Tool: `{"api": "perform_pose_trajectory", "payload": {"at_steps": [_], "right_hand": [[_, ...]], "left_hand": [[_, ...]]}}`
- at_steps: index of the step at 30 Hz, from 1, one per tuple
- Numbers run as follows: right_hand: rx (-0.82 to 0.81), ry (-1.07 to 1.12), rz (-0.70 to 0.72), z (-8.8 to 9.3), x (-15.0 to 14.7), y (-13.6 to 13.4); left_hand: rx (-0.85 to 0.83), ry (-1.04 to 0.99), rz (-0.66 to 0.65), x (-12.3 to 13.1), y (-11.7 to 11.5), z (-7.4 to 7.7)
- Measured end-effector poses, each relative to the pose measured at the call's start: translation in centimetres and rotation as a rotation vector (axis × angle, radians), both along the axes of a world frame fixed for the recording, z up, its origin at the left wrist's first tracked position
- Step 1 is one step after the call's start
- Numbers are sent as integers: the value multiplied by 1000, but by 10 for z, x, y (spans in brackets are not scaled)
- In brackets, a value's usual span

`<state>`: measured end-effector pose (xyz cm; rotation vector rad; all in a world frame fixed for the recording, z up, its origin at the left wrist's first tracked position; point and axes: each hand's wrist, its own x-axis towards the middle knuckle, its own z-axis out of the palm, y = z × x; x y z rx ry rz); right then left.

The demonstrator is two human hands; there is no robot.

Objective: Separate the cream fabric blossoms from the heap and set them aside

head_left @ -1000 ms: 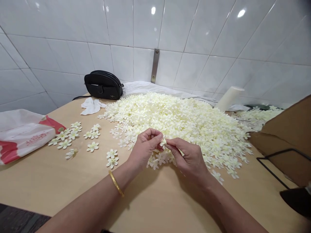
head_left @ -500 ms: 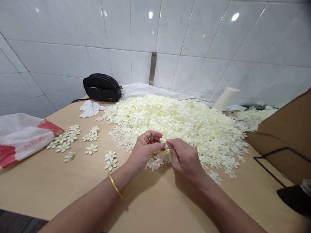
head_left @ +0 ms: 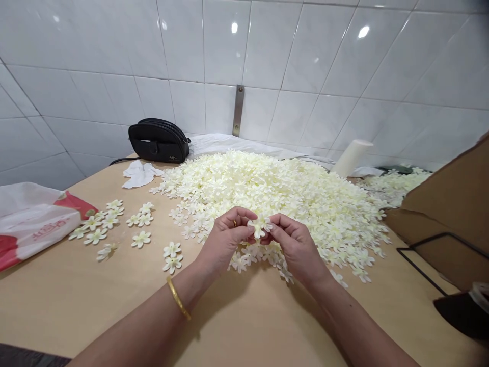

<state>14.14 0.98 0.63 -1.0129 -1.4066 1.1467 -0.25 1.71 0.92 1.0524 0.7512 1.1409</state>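
My left hand [head_left: 225,239] and my right hand [head_left: 296,247] meet over the near edge of a big heap of cream fabric flowers [head_left: 275,191]. Both pinch one small cream flower [head_left: 256,226] between thumbs and fingertips, its petals spread flat towards me. A gold bangle [head_left: 178,298] sits on my left wrist and a ring on a left finger. Loose flowers lie on the wooden table [head_left: 95,300] right under my hands.
Several separated flowers [head_left: 114,224] lie in small groups at the left. A red-and-white plastic bag [head_left: 34,221] sits at the far left, a black pouch [head_left: 158,140] and a white cloth [head_left: 139,173] near the tiled wall. A cardboard box [head_left: 446,214] and black wire frame stand at the right; a white roll [head_left: 351,158] behind.
My hands have drawn slightly apart on the flower, which now shows opened flat between the fingertips instead of bunched. The view has shifted a little.
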Motion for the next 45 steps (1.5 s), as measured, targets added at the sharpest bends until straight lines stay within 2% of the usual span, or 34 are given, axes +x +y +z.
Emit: {"api": "perform_pose_trajectory", "payload": {"at_steps": [4,6,8,10,13,15,17,20,22,24,26,31,35,38,45], "right_hand": [[-53,104,-17,1,4,3],[0,45,-82,3,5,1],[148,-160,-199,3,5,0],[385,-435,-298,1,4,-2],[713,-715,-300,-4,1,-3],[781,-741,-262,-6,-1,-2],[716,-653,-255,-5,-2,-2],[452,-431,-257,0,0,-1],[267,-342,-196,4,1,-1],[159,-296,-85,7,2,-1],[125,-252,-12,9,3,-1],[173,-203,20,8,5,-2],[158,-248,-46,8,4,-2],[100,-194,-66,9,3,-2],[9,11,9,7,2,2]], "left_hand": [[37,179,78,-2,1,1],[45,247,108,-2,1,2],[44,260,91,-1,-1,2],[54,233,54,1,-2,2],[66,186,22,2,-2,1],[55,167,15,3,-2,0],[55,155,19,3,-1,-1],[84,155,22,2,-1,0],[101,172,20,3,-2,2],[124,196,18,3,-3,3],[146,216,18,3,-4,3],[156,292,67,3,-4,0],[176,315,95,3,-4,0],[134,281,53,4,-4,2],[61,113,-59,3,-3,1]]}}
